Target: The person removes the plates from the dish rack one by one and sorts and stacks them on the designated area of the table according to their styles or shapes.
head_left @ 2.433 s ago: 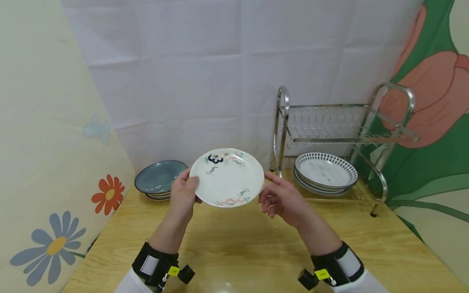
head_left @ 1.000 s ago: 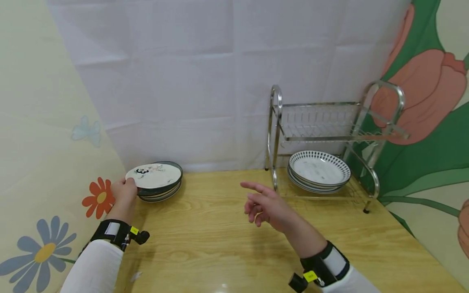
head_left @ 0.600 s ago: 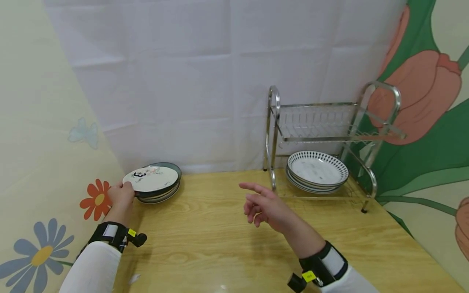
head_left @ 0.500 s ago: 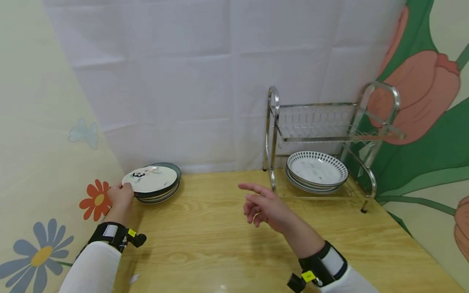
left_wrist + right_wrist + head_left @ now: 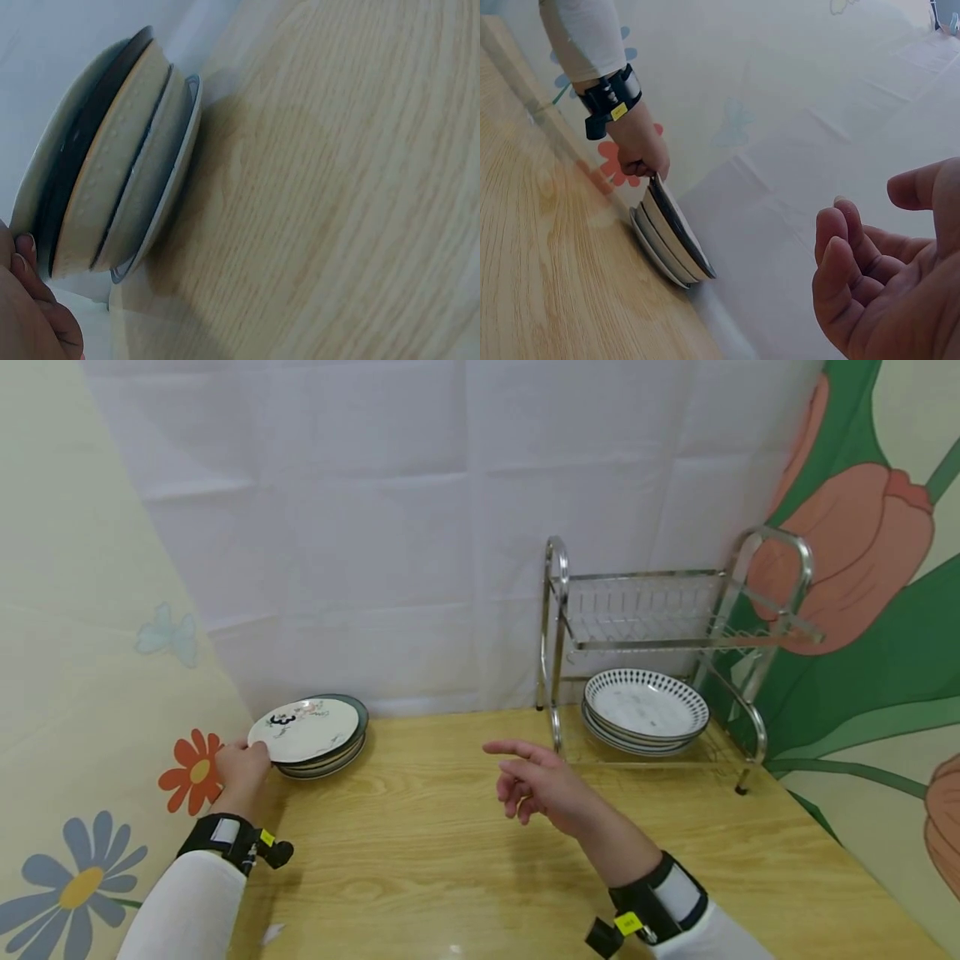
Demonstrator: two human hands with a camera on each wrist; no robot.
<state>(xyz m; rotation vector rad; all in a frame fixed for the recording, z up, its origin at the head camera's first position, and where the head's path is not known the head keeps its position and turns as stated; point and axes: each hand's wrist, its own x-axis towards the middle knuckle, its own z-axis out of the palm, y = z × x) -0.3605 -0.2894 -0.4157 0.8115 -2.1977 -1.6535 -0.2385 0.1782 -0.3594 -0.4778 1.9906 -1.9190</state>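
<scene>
A white plate [image 5: 303, 729] with floral drawings lies on top of a stack at the left, in the head view. Directly beneath it shows the rim of a dark blue-grey plate [image 5: 360, 714], with more dishes [image 5: 146, 172] below, as the left wrist view shows. My left hand [image 5: 243, 768] pinches the white plate's left edge, thumb on top; its fingertips are partly hidden in the head view. Over the middle of the table my right hand [image 5: 543, 781] hovers with nothing in it, index finger extended and the other fingers loosely bent.
A two-tier metal dish rack [image 5: 645, 643] stands at the right. Several patterned plates [image 5: 645, 703] are stacked on its lower level. A white cloth [image 5: 375, 527] hangs behind the wooden table [image 5: 420, 860], and painted walls flank both sides.
The white plate has gone from in front of me, between both hands, leftward onto the stack. My right hand has come away from it. Over the last half second little has changed.
</scene>
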